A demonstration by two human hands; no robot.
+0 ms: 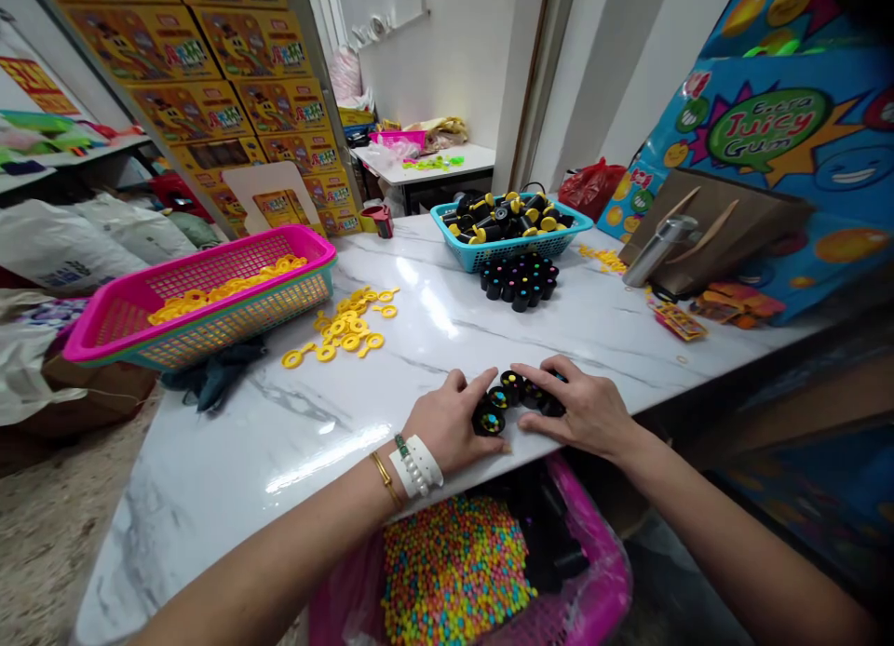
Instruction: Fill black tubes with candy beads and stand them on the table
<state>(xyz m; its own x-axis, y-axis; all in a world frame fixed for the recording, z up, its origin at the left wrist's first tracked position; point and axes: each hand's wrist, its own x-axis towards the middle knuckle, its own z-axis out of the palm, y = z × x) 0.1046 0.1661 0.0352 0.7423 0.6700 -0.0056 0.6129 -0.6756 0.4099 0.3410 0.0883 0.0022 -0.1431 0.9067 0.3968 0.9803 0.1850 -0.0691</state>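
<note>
Several small black round containers [492, 423] stand in a cluster near the front edge of the table, with coloured candy balls showing in their open tops. My left hand [453, 413] curls around the left side of this cluster, thumb low and forefinger behind it. From the right, my right hand [579, 406] cups the same group, its fingers over the back containers and partly hiding them. Farther back stands a block of more black containers [521, 278] with coloured balls in them. Loose yellow ring-shaped caps with tabs [345, 325] lie to the left.
Below the table edge, a pink basket [607, 571] holds coloured candy balls [453, 571] and black containers. A blue basket [481, 255] holds capped black containers. At left is a pink basket [104, 325] of yellow rings. A metal flask [656, 250] leans on a brown bag [726, 218].
</note>
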